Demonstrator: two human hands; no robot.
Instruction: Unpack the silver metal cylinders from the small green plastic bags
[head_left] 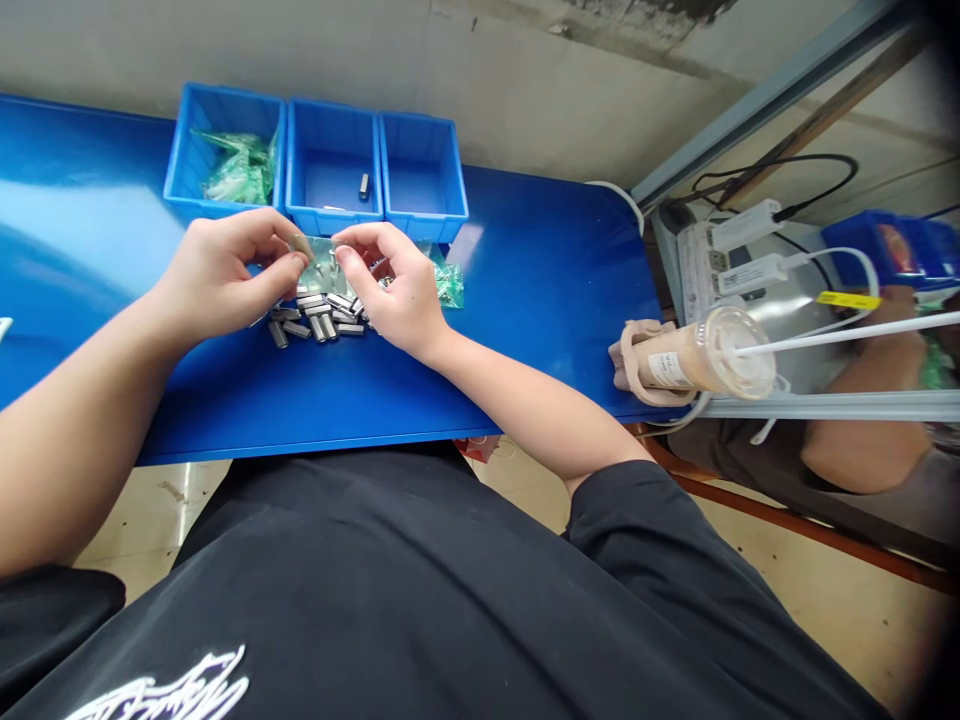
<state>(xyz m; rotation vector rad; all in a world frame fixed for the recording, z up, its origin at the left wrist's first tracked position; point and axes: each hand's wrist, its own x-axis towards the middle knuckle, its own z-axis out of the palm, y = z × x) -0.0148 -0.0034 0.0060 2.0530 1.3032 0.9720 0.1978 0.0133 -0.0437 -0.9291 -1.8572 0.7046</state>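
My left hand (221, 272) and my right hand (394, 285) both pinch a small clear greenish plastic bag (322, 262), held between them just above the blue table (525, 330). Under the bag lies a heap of several small metal pieces (319, 318). More greenish bags (448, 284) lie to the right of my right hand. Fingers of both hands are closed on the bag's edges.
Three blue bins stand at the back: the left bin (196, 150) holds greenish bags, the middle bin (334, 165) holds one metal piece, the right bin (424, 170) looks bare. A lidded drink cup (705, 360) with a straw lies at the table's right end. Another person's arm (862, 440) is at right.
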